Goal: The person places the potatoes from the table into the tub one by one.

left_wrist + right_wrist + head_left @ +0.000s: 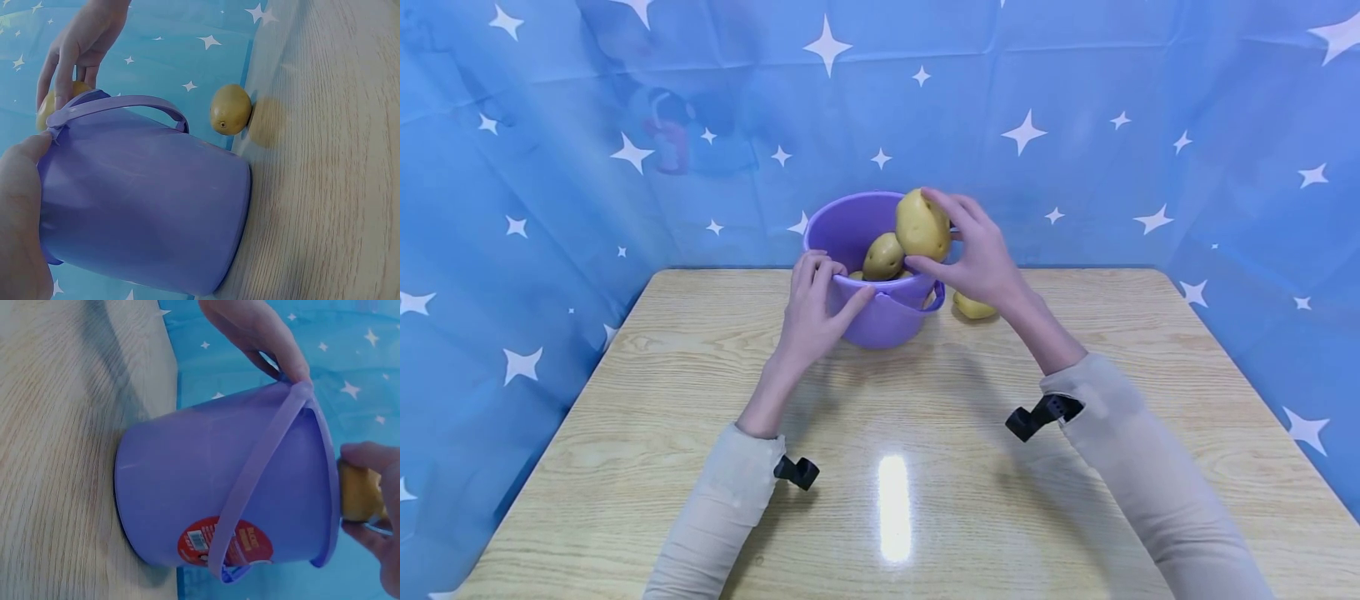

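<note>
A purple bucket [880, 321] stands upright near the table's back edge, its handle [253, 475] hanging down at the side. My left hand [811, 304] grips the bucket's near left rim, thumb outside and fingers over the edge. Over the right part of the opening, my right hand [973, 250] holds a large yellow potato [922, 225] between thumb and fingers. Inside the bucket lies another potato [883, 257], with bits of others showing beneath it. One more potato [230, 110] rests on the table to the right of the bucket, partly behind my right wrist in the head view.
The wooden table [700, 392] has a bright light reflection near its front. Blue cloth [760, 108] with white stars hangs behind and along both sides. A red label [253, 544] is stuck on the bucket's side.
</note>
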